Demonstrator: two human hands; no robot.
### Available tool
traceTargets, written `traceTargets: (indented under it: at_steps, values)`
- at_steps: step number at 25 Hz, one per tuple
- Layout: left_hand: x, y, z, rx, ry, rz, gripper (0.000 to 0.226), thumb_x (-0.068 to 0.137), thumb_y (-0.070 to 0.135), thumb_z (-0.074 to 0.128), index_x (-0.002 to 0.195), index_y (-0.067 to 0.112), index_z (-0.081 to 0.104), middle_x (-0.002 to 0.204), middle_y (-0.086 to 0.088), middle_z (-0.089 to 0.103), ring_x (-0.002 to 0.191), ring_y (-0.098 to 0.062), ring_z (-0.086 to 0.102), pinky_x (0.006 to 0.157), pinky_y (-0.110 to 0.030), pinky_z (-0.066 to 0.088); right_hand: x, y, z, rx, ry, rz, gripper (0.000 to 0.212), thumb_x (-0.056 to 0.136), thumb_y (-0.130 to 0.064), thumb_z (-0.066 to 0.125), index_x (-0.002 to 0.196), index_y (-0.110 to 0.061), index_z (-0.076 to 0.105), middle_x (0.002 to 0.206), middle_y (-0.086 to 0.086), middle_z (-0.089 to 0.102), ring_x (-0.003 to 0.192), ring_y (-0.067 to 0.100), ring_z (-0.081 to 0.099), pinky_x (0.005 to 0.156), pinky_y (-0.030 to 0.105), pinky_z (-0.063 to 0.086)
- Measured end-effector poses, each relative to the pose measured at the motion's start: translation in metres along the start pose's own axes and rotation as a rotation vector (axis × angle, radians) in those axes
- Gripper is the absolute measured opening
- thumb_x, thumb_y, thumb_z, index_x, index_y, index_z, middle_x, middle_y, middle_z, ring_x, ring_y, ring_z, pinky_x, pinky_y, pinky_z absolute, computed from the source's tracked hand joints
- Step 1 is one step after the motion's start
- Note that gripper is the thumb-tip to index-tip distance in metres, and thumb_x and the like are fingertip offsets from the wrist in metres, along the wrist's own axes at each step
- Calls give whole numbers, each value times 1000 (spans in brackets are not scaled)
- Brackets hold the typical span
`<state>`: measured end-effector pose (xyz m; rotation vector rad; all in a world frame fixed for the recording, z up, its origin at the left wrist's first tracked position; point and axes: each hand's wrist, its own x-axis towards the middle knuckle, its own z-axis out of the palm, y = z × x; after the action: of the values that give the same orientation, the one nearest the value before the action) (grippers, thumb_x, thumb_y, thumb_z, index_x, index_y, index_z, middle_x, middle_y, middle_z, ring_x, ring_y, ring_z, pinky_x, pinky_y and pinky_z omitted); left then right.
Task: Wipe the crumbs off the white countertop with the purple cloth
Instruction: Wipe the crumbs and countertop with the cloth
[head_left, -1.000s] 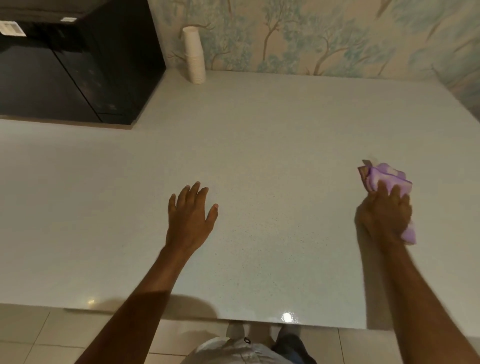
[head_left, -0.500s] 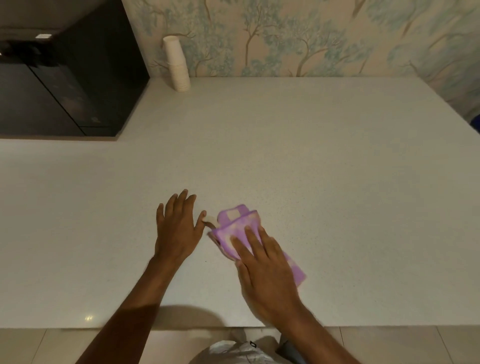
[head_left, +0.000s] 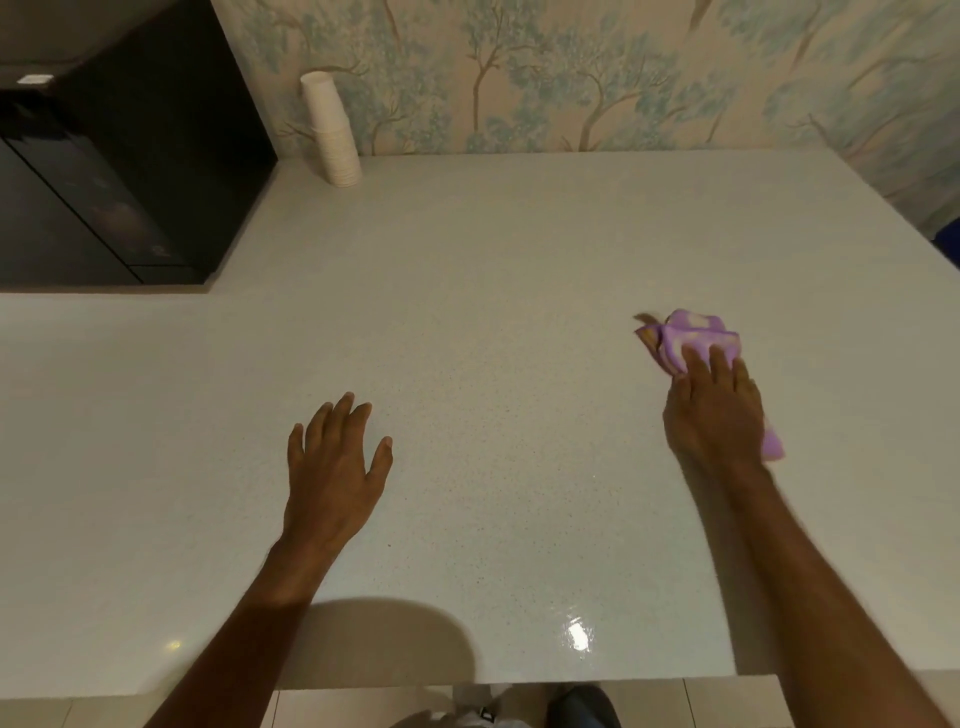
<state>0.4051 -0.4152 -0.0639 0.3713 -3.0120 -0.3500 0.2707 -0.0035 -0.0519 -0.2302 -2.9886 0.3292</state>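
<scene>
The white speckled countertop (head_left: 493, 270) fills most of the view. A crumpled purple cloth (head_left: 685, 338) lies on it at the right, and my right hand (head_left: 714, 410) presses down on its near part with the fingers spread over it. A purple corner of the cloth shows past the hand's right side. My left hand (head_left: 335, 467) rests flat on the counter at the centre left, fingers apart, holding nothing. A tiny dark crumb (head_left: 389, 545) lies near my left wrist.
A stack of white paper cups (head_left: 332, 135) stands at the back by the tree-patterned wall. A black appliance (head_left: 119, 171) occupies the back left corner. The counter's front edge runs along the bottom, with floor tiles below it.
My right hand has swept the cloth from beside my left hand back out to the right side of the counter. The left hand has stayed in place.
</scene>
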Motion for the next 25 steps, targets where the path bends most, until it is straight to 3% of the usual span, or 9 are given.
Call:
traceTargets:
  at_steps: [3,8,14,19,23,25]
  values:
    - [1,2,0,8,7,-3,64,101,54,30,152,16,42,164,-8,34,153,-30,28,124,-57,19,58,-15,6,-5,16,49,52,105,-30,36,153,-10,46,161,27,38,148,50,32,123,56,26]
    - [3,3,1,29,1,-6,74,96,59,20,152,18,43,165,-6,33,153,-29,28,124,-56,19,125,-71,21,37,-48,43,55,106,-29,35,159,-14,32,167,24,24,154,46,21,125,57,19]
    - [7,4,4,85,1,-25,72,95,57,20,148,18,49,161,-6,40,149,-30,36,121,-58,27,164,-170,46,10,-161,-117,59,106,-26,37,162,-13,25,169,25,17,155,48,15,128,55,15]
    - [7,4,5,110,-21,-46,65,98,55,28,150,21,46,164,-4,35,152,-27,32,122,-56,25,121,-292,63,-16,-281,-420,57,107,-22,34,163,-17,22,171,20,14,158,43,12,128,53,13]
    - [5,4,2,126,8,-39,58,99,52,34,146,21,50,161,-4,41,148,-28,38,120,-56,29,41,-374,68,-30,-383,-801,62,107,-25,32,165,-21,12,173,16,9,160,40,5,129,54,12]
    - [5,3,2,134,12,-30,58,100,53,32,145,21,50,158,-5,44,146,-27,40,119,-55,30,-3,-394,65,-29,-446,-1029,61,108,-31,34,165,-23,15,173,16,11,160,41,7,129,55,14]
